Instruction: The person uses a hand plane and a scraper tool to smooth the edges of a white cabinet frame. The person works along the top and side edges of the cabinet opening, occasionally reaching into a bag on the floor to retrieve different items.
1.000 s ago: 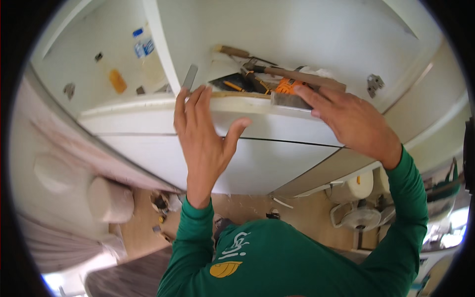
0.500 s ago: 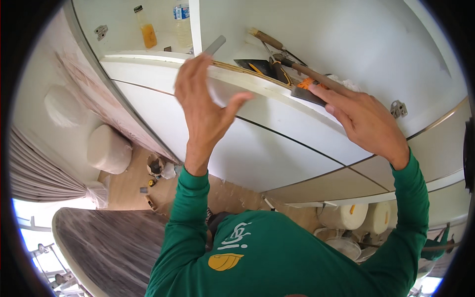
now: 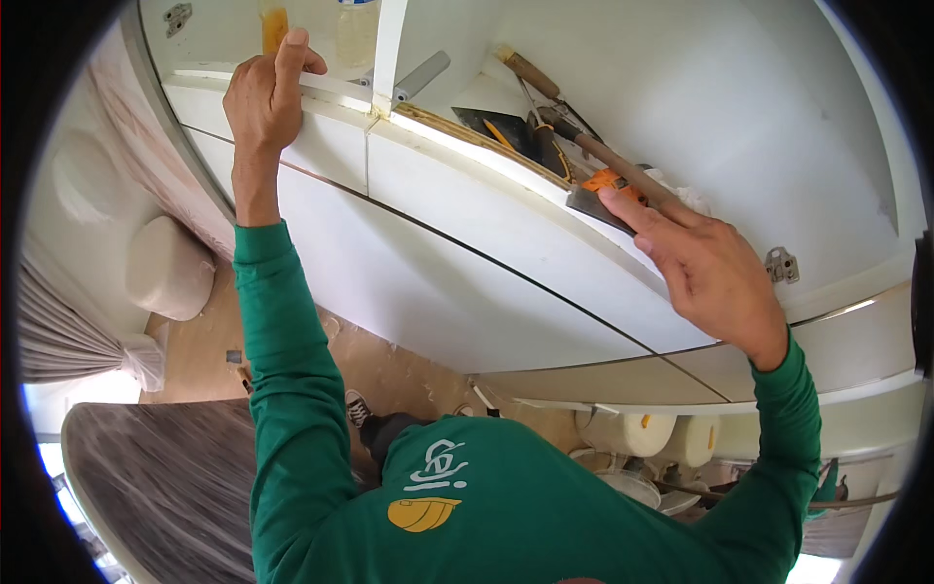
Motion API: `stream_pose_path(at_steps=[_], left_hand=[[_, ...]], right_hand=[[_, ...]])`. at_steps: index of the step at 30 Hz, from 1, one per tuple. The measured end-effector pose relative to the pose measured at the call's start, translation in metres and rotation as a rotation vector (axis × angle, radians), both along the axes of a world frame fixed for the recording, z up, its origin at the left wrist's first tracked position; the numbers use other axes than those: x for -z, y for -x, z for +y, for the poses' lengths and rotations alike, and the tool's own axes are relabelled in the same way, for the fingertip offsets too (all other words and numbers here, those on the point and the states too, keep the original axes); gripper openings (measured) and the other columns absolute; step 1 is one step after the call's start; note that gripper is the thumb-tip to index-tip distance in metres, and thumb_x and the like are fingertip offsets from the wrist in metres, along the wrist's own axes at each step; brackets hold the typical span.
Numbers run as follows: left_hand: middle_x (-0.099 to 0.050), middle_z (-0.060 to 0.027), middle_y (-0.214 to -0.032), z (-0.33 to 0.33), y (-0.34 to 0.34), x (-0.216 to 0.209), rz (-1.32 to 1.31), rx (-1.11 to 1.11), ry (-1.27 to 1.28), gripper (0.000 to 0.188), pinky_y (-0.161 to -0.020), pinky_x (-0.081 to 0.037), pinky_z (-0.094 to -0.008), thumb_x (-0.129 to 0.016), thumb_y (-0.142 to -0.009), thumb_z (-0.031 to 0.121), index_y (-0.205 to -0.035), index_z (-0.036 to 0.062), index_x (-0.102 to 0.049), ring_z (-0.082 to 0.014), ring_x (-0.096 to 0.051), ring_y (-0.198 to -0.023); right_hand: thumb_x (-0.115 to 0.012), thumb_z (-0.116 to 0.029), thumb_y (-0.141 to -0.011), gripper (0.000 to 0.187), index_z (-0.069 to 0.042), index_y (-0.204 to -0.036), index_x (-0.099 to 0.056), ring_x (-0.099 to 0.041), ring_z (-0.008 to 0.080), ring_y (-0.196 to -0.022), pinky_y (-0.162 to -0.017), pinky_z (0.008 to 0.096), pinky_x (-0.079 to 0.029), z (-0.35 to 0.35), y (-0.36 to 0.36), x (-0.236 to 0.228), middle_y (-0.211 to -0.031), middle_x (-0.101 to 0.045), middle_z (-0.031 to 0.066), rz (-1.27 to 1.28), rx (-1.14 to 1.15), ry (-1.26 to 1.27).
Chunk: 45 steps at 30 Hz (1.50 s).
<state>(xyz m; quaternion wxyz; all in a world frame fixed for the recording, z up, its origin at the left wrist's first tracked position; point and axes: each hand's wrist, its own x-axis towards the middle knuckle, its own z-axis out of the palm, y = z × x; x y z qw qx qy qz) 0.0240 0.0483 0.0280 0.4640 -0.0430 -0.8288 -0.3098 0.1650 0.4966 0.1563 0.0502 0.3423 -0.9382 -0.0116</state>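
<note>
On the far left, my left hand point(image 3: 268, 102) is at the front edge of the white cabinet point(image 3: 326, 90). Its fingers curl over that edge and the thumb points up. My right hand point(image 3: 715, 273) is at the lip of the right compartment, index finger stretched over a flat dark grey blade point(image 3: 595, 206) and the thumb below it. Right beside the index finger lies an orange piece point(image 3: 605, 181). A long wooden handle point(image 3: 632, 175) runs in behind this hand, whose other fingers are hidden.
A black trowel point(image 3: 477, 121), a yellow-and-black handled tool point(image 3: 550, 151) and a wooden-handled tool point(image 3: 530, 73) lie in the compartment. A grey cylinder point(image 3: 423, 75) stands by the divider point(image 3: 389, 49). Bottles stand behind my left hand. A metal hinge point(image 3: 781, 265) sticks out at right.
My left hand has moved left, from the divider to the left compartment's front edge. My right hand stays by the tools. The whole view has shifted a little.
</note>
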Motion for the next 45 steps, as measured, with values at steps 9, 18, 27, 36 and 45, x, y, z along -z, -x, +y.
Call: stream_pose_path(at_steps=[9, 18, 27, 36, 45], left_hand=[[-0.078, -0.0098, -0.087, -0.001, 0.000, -0.002, 0.033, -0.001, -0.022, 0.079, -0.084, -0.053, -0.0372, -0.030, -0.117, 0.061, -0.093, 0.0072, -0.082, -0.0278, -0.073, -0.088], [-0.078, -0.0092, -0.089, 0.000, -0.005, -0.002, 0.027, 0.000, -0.050, 0.073, -0.084, -0.053, -0.0374, -0.033, -0.117, 0.057, -0.097, 0.0067, -0.082, -0.0245, -0.072, -0.087], [-0.075, -0.0102, -0.088, -0.004, 0.004, 0.001, 0.054, -0.022, 0.006, 0.065, -0.082, -0.053, -0.0376, -0.032, -0.118, 0.051, -0.100, 0.0103, -0.080, -0.0256, -0.071, -0.085], [-0.077, -0.0095, -0.082, 0.000, -0.001, 0.003, 0.098, -0.057, -0.038, 0.074, -0.079, -0.056, -0.0436, -0.031, -0.116, 0.061, -0.098, 0.0152, -0.086, -0.0317, -0.074, -0.082], [-0.081, -0.0140, -0.094, -0.005, 0.000, 0.000, 0.030, -0.018, -0.032, 0.066, -0.088, -0.056, -0.0426, -0.036, -0.117, 0.056, -0.113, 0.0104, -0.084, -0.0328, -0.075, -0.093]], right_hand=[[-0.063, 0.000, -0.105, 0.059, -0.020, -0.161, -0.063, -0.077, 0.0423, -0.102, -0.090, 0.0481, -0.063, 0.007, 0.011, 0.000, -0.148, -0.071, 0.0191, -0.011, -0.048, -0.025], [-0.064, -0.004, -0.107, 0.056, -0.023, -0.160, -0.063, -0.078, 0.0408, -0.101, -0.090, 0.0498, -0.062, 0.013, 0.007, 0.011, -0.144, -0.072, 0.0192, 0.030, -0.068, 0.020], [-0.064, -0.006, -0.109, 0.057, -0.027, -0.162, -0.061, -0.080, 0.0391, -0.099, -0.087, 0.0498, -0.062, 0.002, 0.021, 0.003, -0.153, -0.069, 0.0164, 0.027, -0.075, -0.036], [-0.066, -0.009, -0.108, 0.055, -0.025, -0.161, -0.062, -0.078, 0.0391, -0.105, -0.088, 0.0486, -0.063, 0.004, 0.015, 0.009, -0.155, -0.067, 0.0154, 0.056, -0.035, -0.032], [-0.066, -0.011, -0.109, 0.054, -0.025, -0.160, -0.062, -0.078, 0.0386, -0.103, -0.085, 0.0488, -0.062, 0.002, 0.018, 0.011, -0.146, -0.072, 0.0143, 0.015, -0.030, 0.021]])
